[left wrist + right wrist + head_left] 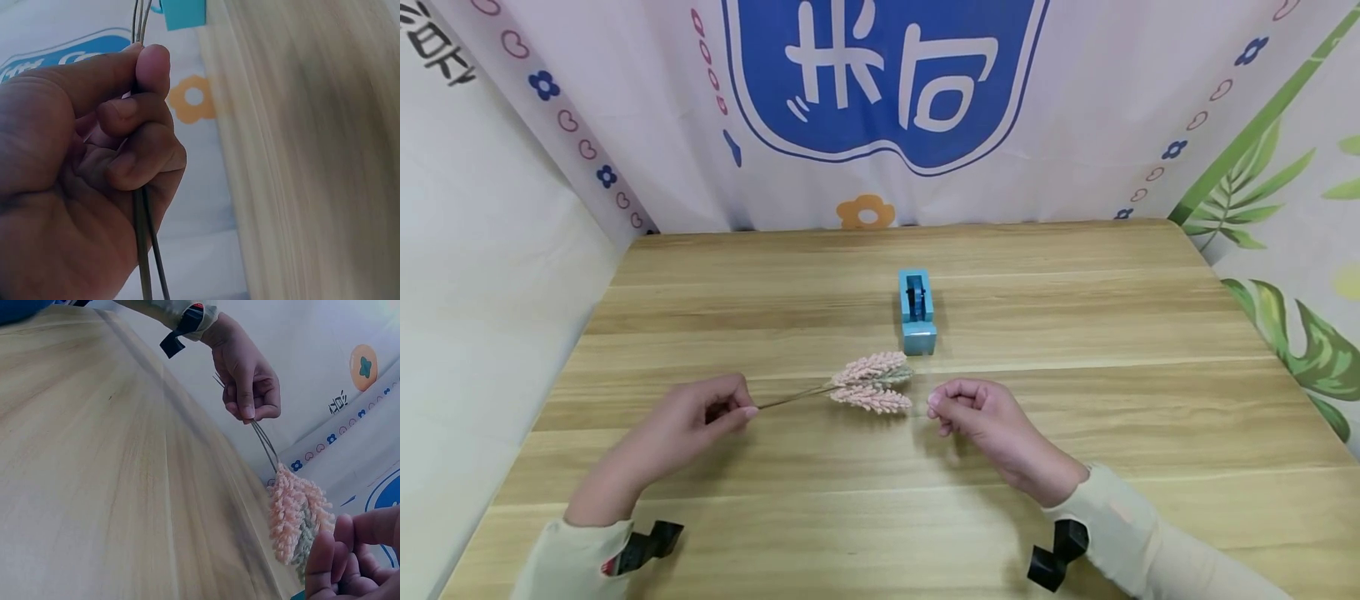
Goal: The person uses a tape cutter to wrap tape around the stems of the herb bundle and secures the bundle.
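Between thumb and index finger my left hand (703, 417) pinches the thin stems (793, 397) of a small bunch of knitted flowers (872, 385), two pink heads and a green one, pointing right. In the left wrist view the stems (142, 244) run behind the curled fingers of the left hand (106, 131) and out below. My right hand (992, 421) is just right of the flower tips, fingers curled, thumb against the index finger, with nothing visible in it. The right wrist view shows the flowers (289, 515) hanging beside the right hand (356, 559), and the left hand (247, 375) above.
A blue tape dispenser (917, 312) stands on the wooden table (850, 533), just behind the flower heads. Behind the table's far edge hangs a white printed curtain (647, 100). Black wrist cameras are strapped at both sleeves.
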`<action>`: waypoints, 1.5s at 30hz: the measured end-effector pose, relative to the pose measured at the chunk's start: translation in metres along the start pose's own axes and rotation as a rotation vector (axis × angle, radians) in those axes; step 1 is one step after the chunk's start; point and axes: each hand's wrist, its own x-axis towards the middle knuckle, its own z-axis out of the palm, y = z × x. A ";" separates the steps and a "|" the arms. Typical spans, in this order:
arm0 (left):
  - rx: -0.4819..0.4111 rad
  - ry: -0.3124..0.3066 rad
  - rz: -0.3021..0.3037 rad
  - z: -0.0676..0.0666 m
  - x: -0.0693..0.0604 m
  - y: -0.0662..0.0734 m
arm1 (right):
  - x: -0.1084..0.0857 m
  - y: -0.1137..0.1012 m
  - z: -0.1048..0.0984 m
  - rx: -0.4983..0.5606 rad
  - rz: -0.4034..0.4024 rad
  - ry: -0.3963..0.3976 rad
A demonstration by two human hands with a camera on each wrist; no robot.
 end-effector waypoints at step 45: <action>-0.006 -0.060 0.127 0.084 0.105 0.061 | 0.000 -0.006 0.004 0.031 0.010 -0.018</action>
